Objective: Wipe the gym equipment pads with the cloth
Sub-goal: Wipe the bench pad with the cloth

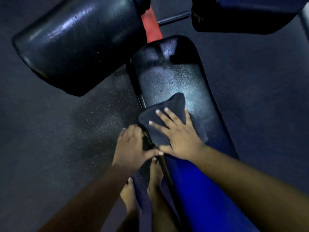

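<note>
At far left, the speckled rubber floor (58, 131) lies dark and grainy. Above it hangs a large cylindrical roller pad (75, 46), black glossy vinyl with rounded ends, mounted on a red frame bar (151, 29).

The left hand (132, 149) rests at the left edge of the long seat pad (175, 77), fingers loosely curved over the rim and thumb stretched toward the other hand; whether it really grips the edge I cannot tell. It appears to steady the pad.

Next comes the cloth (164, 114), dark, soft and bunched into a folded wad, lying on the seat pad near its left side. The right hand (177, 136) presses flat on it, fingers spread and straight, pinching nothing.

The step in hand is wiping the seat pad's top surface. The pad is a narrow, rounded-end cushion of pebbled black vinyl, shiny ahead of the cloth. The next move likely calls for pushing the cloth forward toward the far end with even pressure, then treating the roller pad.
</note>
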`<state>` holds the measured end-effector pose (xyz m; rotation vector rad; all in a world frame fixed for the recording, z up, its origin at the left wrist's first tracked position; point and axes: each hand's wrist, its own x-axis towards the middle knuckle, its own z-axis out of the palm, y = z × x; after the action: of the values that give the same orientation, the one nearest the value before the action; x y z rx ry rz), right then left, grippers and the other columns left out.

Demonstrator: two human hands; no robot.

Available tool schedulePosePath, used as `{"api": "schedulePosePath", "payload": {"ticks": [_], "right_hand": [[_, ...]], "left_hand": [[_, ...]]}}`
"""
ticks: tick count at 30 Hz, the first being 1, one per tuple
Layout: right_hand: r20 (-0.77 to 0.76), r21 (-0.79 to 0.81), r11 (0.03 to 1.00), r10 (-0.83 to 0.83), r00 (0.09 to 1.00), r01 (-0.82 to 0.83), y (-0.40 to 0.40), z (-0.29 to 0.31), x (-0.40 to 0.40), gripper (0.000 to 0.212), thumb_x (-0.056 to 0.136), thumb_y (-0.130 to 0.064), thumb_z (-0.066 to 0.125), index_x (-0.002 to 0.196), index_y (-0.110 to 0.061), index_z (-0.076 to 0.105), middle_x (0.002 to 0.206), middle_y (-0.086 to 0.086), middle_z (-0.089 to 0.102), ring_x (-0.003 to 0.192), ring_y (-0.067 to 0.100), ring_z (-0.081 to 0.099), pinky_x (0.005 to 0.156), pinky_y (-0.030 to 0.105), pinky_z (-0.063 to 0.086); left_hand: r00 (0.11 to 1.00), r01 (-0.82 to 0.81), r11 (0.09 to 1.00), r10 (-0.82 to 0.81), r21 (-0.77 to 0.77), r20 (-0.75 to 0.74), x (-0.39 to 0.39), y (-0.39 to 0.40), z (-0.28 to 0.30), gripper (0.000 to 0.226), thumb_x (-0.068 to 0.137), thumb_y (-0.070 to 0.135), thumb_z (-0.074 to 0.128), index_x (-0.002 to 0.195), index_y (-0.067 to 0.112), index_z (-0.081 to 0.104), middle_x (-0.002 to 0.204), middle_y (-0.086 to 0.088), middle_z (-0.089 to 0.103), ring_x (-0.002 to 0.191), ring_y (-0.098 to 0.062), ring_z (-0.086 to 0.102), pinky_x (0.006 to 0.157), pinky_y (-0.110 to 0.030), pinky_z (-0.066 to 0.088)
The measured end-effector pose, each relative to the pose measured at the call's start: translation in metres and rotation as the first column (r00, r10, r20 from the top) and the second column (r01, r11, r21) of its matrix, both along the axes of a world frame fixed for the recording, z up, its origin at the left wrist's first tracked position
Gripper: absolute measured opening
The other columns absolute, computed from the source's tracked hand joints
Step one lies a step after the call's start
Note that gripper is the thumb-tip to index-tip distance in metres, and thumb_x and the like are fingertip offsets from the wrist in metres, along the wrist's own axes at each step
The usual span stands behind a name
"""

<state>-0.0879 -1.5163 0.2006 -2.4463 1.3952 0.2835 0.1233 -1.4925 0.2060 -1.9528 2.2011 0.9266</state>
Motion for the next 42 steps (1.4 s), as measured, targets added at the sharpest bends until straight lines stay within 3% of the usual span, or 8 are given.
{"api": "schedulePosePath", "payload": {"ticks": [3,7,14,19,26,33,39,42], "right_hand": [[-0.037,0.061,0.997,0.043,0.998,-0.04,-0.027,-0.002,-0.006,0.084,0.082,-0.076,0.028,0.159,-0.05,0.011,0.173,-0.006,-0.003,0.159,0.022,-0.004,0.111,0.082,-0.003],[-0.02,0.007,0.932,-0.363,0.932,0.363,-0.069,-0.007,0.03,0.079,0.087,-0.071,0.033,0.159,-0.049,0.013,0.172,-0.007,-0.001,0.159,0.02,-0.004,0.113,0.079,-0.007],[-0.144,0.045,0.992,-0.11,0.983,0.118,0.132,0.011,-0.054,0.1,0.074,-0.077,0.052,0.161,-0.045,0.016,0.172,-0.002,0.012,0.159,0.022,0.008,0.112,0.08,0.012],[-0.124,-0.021,0.835,-0.548,0.827,0.55,0.018,-0.002,-0.076,0.084,0.086,-0.077,0.033,0.159,-0.051,0.0,0.173,-0.006,-0.003,0.159,0.021,-0.005,0.108,0.085,0.0],[-0.025,-0.065,0.837,-0.546,0.837,0.544,0.029,0.003,-0.076,0.081,0.088,-0.071,0.042,0.16,-0.048,0.013,0.172,-0.009,0.007,0.159,0.017,0.006,0.115,0.073,0.019],[-0.196,0.004,0.388,-0.904,0.381,0.922,0.189,0.019,-0.104,0.088,0.083,-0.081,0.03,0.159,-0.05,-0.002,0.171,-0.003,0.013,0.156,0.023,0.015,0.114,0.074,0.019],[-0.077,0.0,0.618,-0.784,0.616,0.786,0.137,0.002,-0.093,0.086,0.086,-0.077,0.04,0.16,-0.049,0.007,0.172,-0.006,0.002,0.158,0.022,0.005,0.113,0.076,0.016],[-0.084,-0.026,0.509,-0.859,0.505,0.86,0.269,0.019,-0.12,0.085,0.084,-0.073,0.041,0.16,-0.048,0.015,0.171,-0.005,0.013,0.157,0.022,0.016,0.113,0.07,0.026]], "left_hand": [[0.994,0.1,0.994,-0.102,-0.048,-0.046,0.017,0.026,-0.003,0.091,0.076,0.094,0.037,0.108,0.011,0.055,0.106,-0.008,0.055,0.102,-0.029,0.056,0.096,-0.046,0.046],[0.993,-0.063,0.994,0.052,-0.091,-0.109,0.03,0.023,-0.009,0.088,0.088,0.084,0.035,0.134,0.01,0.044,0.129,-0.012,0.05,0.12,-0.032,0.052,0.101,-0.05,0.046],[0.989,0.114,0.993,-0.116,-0.02,-0.091,-0.002,0.016,0.009,0.109,0.083,0.089,0.017,0.162,0.014,0.014,0.171,-0.008,0.005,0.158,-0.024,0.009,0.125,-0.055,0.015],[0.965,0.26,0.965,-0.26,-0.037,-0.012,-0.024,0.028,0.0,0.109,0.083,0.089,0.01,0.163,0.015,0.004,0.171,-0.004,-0.007,0.158,-0.02,-0.005,0.125,-0.058,0.005],[0.924,0.381,0.923,-0.376,-0.064,0.069,-0.037,0.04,-0.006,0.107,0.087,0.088,0.01,0.163,0.012,0.004,0.171,-0.006,-0.005,0.158,-0.021,-0.005,0.122,-0.065,0.002],[0.856,0.518,0.852,-0.516,-0.074,0.043,-0.058,0.067,0.005,0.109,0.085,0.088,-0.001,0.163,0.012,0.001,0.171,-0.004,-0.009,0.157,-0.017,-0.012,0.123,-0.064,0.0],[0.871,0.49,0.865,-0.492,-0.102,0.015,-0.065,0.099,-0.006,0.109,0.086,0.088,0.008,0.163,0.011,0.008,0.172,-0.005,0.002,0.158,-0.019,0.0,0.123,-0.063,0.0],[0.797,0.603,0.795,-0.597,-0.068,0.091,-0.063,0.118,-0.005,0.11,0.086,0.088,0.006,0.162,0.009,0.015,0.171,-0.008,0.006,0.158,-0.02,0.004,0.122,-0.066,0.006]]}}
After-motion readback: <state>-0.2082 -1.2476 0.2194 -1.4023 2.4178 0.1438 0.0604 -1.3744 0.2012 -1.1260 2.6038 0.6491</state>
